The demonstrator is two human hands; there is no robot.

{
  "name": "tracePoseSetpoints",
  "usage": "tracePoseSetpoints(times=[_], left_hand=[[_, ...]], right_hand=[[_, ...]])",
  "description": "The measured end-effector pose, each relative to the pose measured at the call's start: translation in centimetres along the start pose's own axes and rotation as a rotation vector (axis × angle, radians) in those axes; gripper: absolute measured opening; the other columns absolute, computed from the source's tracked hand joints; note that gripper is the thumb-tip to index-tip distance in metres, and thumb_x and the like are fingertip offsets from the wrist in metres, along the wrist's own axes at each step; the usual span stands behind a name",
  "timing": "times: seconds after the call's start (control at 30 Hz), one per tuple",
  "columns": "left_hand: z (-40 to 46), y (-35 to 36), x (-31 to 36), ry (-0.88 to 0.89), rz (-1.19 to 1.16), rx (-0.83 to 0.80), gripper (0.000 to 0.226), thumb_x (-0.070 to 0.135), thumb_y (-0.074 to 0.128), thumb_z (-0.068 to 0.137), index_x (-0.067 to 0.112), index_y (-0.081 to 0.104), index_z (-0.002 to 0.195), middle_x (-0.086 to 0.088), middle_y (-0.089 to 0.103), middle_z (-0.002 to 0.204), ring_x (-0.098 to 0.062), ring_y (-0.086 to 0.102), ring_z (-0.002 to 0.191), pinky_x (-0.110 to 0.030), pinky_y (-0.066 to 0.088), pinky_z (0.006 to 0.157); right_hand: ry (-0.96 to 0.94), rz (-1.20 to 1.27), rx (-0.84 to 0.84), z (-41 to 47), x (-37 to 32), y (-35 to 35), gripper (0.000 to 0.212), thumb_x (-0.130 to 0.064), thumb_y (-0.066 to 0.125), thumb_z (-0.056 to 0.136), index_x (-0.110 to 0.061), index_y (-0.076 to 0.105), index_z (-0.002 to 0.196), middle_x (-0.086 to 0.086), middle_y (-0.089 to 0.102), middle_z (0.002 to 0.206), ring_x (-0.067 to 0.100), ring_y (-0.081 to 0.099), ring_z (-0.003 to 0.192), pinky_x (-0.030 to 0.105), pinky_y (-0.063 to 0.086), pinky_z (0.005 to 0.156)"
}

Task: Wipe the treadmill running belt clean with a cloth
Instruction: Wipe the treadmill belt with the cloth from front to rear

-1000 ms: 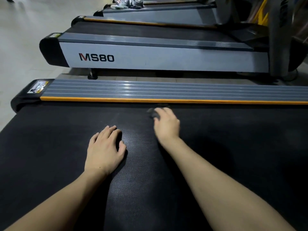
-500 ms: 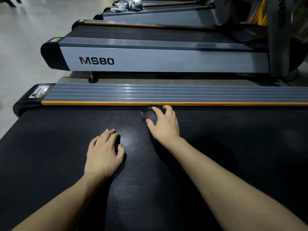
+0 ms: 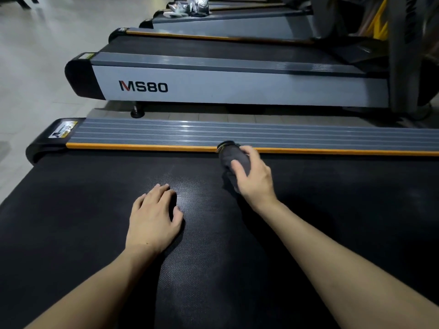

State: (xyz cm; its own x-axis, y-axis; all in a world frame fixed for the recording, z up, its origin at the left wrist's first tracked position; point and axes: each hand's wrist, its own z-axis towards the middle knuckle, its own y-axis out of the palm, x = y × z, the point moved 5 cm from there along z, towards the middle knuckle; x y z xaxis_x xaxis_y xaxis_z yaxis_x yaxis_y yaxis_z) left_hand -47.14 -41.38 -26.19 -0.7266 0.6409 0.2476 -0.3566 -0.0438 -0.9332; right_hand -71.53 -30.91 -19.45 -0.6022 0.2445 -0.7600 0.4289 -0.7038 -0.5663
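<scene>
My left hand lies flat on the running belt, palm down, fingers straight and close together, thumb out to the side, holding nothing. My right hand reaches farther across the belt and grips the cloth, a dark grey wad bunched up under my palm, with my thumb curled over its near side and my fingers wrapped round the far side. The cloth sits at the belt's far edge, its far end touching the orange strip that borders the belt; a darker rolled hem shows at that end. Beyond the orange strip, still measured from the belt, runs the grey ribbed side rail, and at the rail's left end is a black end cap with a small yellow and white label. The belt itself is black with a fine dotted texture, catching a patch of light just ahead of my left hand. Past the rail, across a strip of pale tiled floor, stands a second treadmill, grey-sided, marked MS80 in dark letters with a red stroke on the M. Farther from the belt again are more treadmills in a row, and on one of them rests a pair of light shoes, too blurred to describe further.
</scene>
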Motion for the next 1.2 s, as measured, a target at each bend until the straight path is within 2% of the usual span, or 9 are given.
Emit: tracePoseSetpoints(times=[0.13, 0.3, 0.37, 0.43, 0.57, 0.73, 1.0, 1.1, 1.2], left_hand=[[0.0, 0.1, 0.0, 0.000, 0.009, -0.008, 0.047, 0.044, 0.038, 0.089, 0.024, 0.062, 0.124, 0.005, 0.054, 0.145, -0.013, 0.039, 0.144, -0.042, 0.029, 0.119], [0.1, 0.2, -0.1, 0.001, 0.017, -0.023, 0.046, 0.044, 0.037, 0.089, 0.025, 0.061, 0.124, 0.005, 0.053, 0.145, -0.013, 0.037, 0.145, -0.042, 0.029, 0.119], [0.1, 0.2, -0.1, -0.002, 0.015, -0.022, 0.045, 0.044, 0.038, 0.089, 0.025, 0.061, 0.124, 0.006, 0.053, 0.145, -0.012, 0.037, 0.145, -0.042, 0.029, 0.118], [0.1, 0.2, -0.1, -0.005, 0.013, -0.023, 0.044, 0.043, 0.040, 0.089, 0.025, 0.060, 0.124, 0.006, 0.052, 0.146, -0.012, 0.036, 0.145, -0.041, 0.028, 0.119], [0.1, 0.3, -0.1, -0.001, 0.013, -0.019, 0.043, 0.044, 0.039, 0.089, 0.026, 0.061, 0.122, 0.006, 0.054, 0.144, -0.012, 0.038, 0.144, -0.042, 0.029, 0.118], [0.2, 0.3, -0.3, 0.017, 0.014, -0.023, 0.044, 0.045, 0.038, 0.089, 0.025, 0.061, 0.121, 0.005, 0.054, 0.143, -0.013, 0.039, 0.143, -0.042, 0.031, 0.117], [0.2, 0.3, -0.1, -0.005, 0.010, -0.010, 0.046, 0.043, 0.040, 0.089, 0.022, 0.059, 0.125, 0.005, 0.054, 0.144, -0.012, 0.040, 0.143, -0.041, 0.030, 0.117], [0.1, 0.1, 0.0, -0.012, 0.035, -0.006, 0.053, 0.044, 0.039, 0.088, 0.018, 0.058, 0.130, 0.003, 0.054, 0.145, -0.012, 0.041, 0.142, -0.039, 0.030, 0.116], [0.2, 0.0, 0.0, -0.007, 0.039, -0.010, 0.054, 0.045, 0.037, 0.089, 0.017, 0.059, 0.130, 0.001, 0.054, 0.145, -0.013, 0.041, 0.142, -0.040, 0.031, 0.115]], right_hand=[[0.085, 0.278, 0.073, 1.0, -0.5, -2.1, 0.029, -0.040, 0.059, 0.095, -0.040, 0.050, 0.122, -0.011, 0.063, 0.112, 0.014, 0.058, 0.110, 0.036, 0.047, 0.098], [0.160, -0.669, -0.252, 0.7, 4.9, -0.4, 0.051, -0.057, 0.041, 0.096, -0.038, 0.035, 0.143, 0.012, 0.030, 0.156, 0.033, 0.023, 0.142, 0.050, 0.017, 0.116], [0.024, -0.655, -0.160, 0.6, 4.2, -0.6, 0.052, -0.055, 0.041, 0.097, -0.032, 0.040, 0.143, 0.009, 0.020, 0.161, 0.028, 0.011, 0.150, 0.051, 0.002, 0.120], [-0.161, -0.629, -0.169, 0.3, 3.0, -0.1, 0.056, -0.056, 0.041, 0.097, -0.030, 0.039, 0.147, 0.004, 0.024, 0.162, 0.024, 0.014, 0.150, 0.047, 0.008, 0.123], [-0.093, -0.706, -0.378, -0.5, 3.6, 3.1, 0.062, -0.067, 0.033, 0.095, -0.042, 0.027, 0.152, -0.002, 0.012, 0.166, 0.025, 0.010, 0.152, 0.044, 0.011, 0.123], [-0.116, -0.640, -0.255, 0.3, 5.8, 0.9, 0.035, -0.042, 0.054, 0.096, -0.036, 0.062, 0.130, -0.007, 0.033, 0.159, 0.021, 0.035, 0.141, 0.036, 0.036, 0.110], [0.121, -0.531, 0.116, -0.3, 5.6, 0.6, 0.020, -0.037, 0.065, 0.086, -0.028, 0.076, 0.099, -0.006, 0.066, 0.126, 0.032, 0.054, 0.110, 0.041, 0.042, 0.091], [-0.082, -0.546, 0.006, -1.4, 0.6, 7.2, 0.016, -0.036, 0.061, 0.085, -0.027, 0.073, 0.089, -0.007, 0.071, 0.095, 0.027, 0.060, 0.093, 0.041, 0.043, 0.085], [-0.161, -0.562, -0.077, -1.4, -1.3, 9.1, 0.021, -0.038, 0.057, 0.092, -0.027, 0.070, 0.103, -0.007, 0.069, 0.106, 0.027, 0.057, 0.098, 0.044, 0.040, 0.091]])
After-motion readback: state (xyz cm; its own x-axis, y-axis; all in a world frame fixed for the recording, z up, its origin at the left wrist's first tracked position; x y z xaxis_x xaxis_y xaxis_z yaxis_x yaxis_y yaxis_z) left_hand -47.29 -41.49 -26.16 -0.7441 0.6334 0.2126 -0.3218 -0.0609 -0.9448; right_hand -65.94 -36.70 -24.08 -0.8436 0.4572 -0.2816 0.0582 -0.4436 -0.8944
